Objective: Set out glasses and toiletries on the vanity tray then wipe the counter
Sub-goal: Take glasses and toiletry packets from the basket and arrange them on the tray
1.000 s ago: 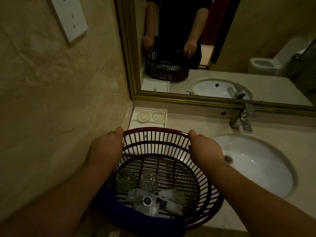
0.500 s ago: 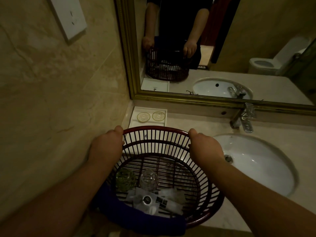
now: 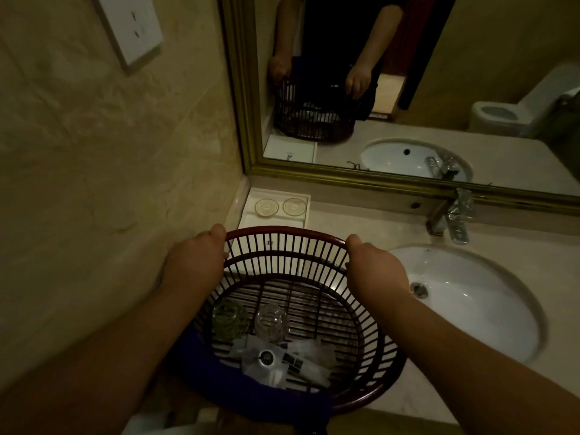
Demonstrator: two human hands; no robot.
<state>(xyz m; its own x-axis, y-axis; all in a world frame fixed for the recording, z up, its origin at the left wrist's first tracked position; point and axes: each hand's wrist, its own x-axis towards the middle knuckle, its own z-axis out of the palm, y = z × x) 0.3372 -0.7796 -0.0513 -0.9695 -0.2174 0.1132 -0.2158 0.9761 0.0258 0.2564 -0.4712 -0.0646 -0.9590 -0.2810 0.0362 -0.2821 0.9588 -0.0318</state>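
A dark red slatted basket (image 3: 288,235) stands on the counter in front of me. My left hand (image 3: 194,262) grips its rim on the left and my right hand (image 3: 373,268) grips the rim on the right. Inside lie two clear glasses (image 3: 271,320) and several wrapped toiletry packets (image 3: 282,361). A dark blue cloth (image 3: 219,394) hangs over the basket's near rim. Behind the basket, in the corner, sits the white vanity tray (image 3: 251,219) with two round coasters (image 3: 266,207).
A white oval sink (image 3: 477,302) lies to the right, with a chrome faucet (image 3: 452,218) behind it. A gold-framed mirror (image 3: 392,182) runs along the back. The tiled wall closes in on the left, carrying a white socket plate (image 3: 128,29).
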